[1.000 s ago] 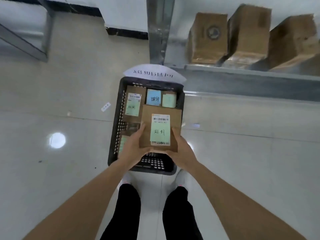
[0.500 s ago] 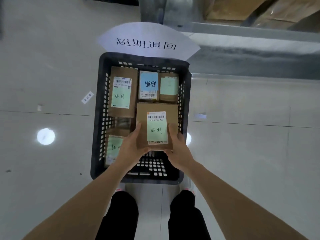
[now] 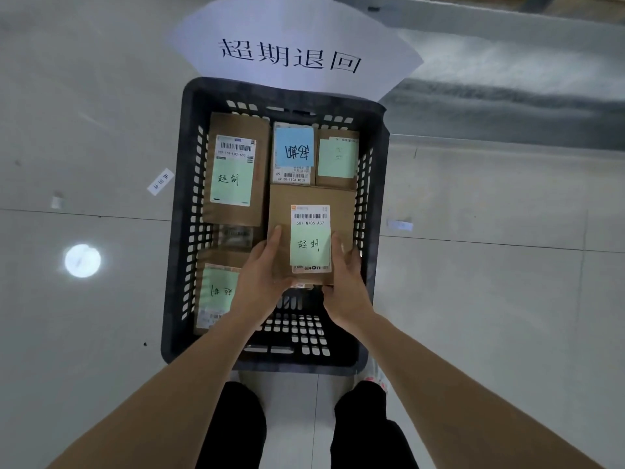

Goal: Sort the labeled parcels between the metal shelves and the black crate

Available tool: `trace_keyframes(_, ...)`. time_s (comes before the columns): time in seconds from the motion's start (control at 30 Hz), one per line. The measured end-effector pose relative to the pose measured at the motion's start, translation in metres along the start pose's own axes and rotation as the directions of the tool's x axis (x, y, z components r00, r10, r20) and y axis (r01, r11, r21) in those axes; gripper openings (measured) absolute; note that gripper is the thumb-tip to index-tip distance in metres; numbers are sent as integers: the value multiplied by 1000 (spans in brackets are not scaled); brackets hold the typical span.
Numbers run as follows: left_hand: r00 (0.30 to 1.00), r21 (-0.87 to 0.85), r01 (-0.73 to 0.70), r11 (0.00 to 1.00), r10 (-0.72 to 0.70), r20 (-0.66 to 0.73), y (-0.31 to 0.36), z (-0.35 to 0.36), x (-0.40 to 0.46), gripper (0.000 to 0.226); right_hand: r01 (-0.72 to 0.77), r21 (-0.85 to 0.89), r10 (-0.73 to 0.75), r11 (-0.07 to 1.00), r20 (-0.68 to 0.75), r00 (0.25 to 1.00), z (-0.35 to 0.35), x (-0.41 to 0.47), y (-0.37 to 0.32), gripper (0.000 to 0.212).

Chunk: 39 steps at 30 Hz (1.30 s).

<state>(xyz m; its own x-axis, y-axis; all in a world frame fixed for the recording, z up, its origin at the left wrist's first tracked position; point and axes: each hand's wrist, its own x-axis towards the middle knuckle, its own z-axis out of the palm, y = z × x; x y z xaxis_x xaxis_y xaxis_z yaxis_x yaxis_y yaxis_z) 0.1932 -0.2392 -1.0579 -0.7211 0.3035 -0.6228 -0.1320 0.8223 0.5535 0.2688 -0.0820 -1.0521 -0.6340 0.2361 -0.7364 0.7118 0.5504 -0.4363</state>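
The parcel [image 3: 311, 231], a flat brown carton with a barcode label and a green note, has come down into the black crate [image 3: 176, 231] over the last second; a second ago it was held well above the rim, and now it sits low in the right half, its far edge just beside the two small cartons at 12 o'clock. The left hand [image 3: 260, 282] grips its near-left corner with the thumb laid on top, and the right hand [image 3: 345, 286] grips the near-right corner likewise, so it is not yet let go. Whether its underside already rests on the crate floor cannot be told. That points to a placing nearly done: this one has been sorted to the crate, under the white paper sign [image 3: 291, 45] at 12 o'clock. Its long axis runs from 6 to 12 o'clock, label face up, barcode end toward 12 and the handwriting upright to the wearer.
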Motion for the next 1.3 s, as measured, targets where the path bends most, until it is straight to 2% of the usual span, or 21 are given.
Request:
trace_keyframes(0.23,999,56,42,998,-44,30,19,-12,-7,107,-5,-103,1,995,-41,999,-21,-8,-20,94)
trace_keyframes(0.33,999,76,26,997,-28,25,43,-27,-16,92,29,-43,-30,999,-17,999,-46,-20,-38,92)
trace_keyframes(0.43,1000,171,2,985,-3,9,67,-50,-32,76,45,-70,-47,997,-24,999,-74,-38,-48,90)
trace_keyframes(0.67,998,252,-53,966,63,-30,129,-131,-81,78,43,-181,-50,983,-35,998,-162,-117,-69,76)
trace_keyframes(0.93,954,376,-275,885,299,-7,290,-246,-175,78,44,-277,-94,960,-170,981,-315,-255,-127,78)
trace_keyframes(1.1,864,356,-462,813,503,-27,409,-312,-256,73,45,-276,-144,960,-348,926,-419,-370,-173,75)
trace_keyframes(1.3,765,436,-568,698,643,-33,520,-353,-354,74,62,-277,-190,959,-462,867,-509,-495,-203,72)
